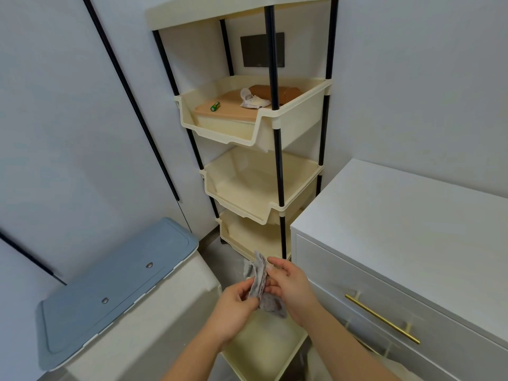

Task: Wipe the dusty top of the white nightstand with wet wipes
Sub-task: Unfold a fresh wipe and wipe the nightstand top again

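Legible text, labels, brands, numbers, signs: none.

Small green cylindrical battery on the tan lid in the upper cream plastic shelf tray: printed wrapper, markings too small to read.

Crumpled white packet in the same tray: faint print, unreadable.

Dark rectangular wall panel behind the rack: no readable marking.

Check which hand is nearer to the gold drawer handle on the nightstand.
The right hand. It grips the dirty wipe just left of the nightstand front, the gold handle off to its right. The left hand sits farther left, beyond the wipe.
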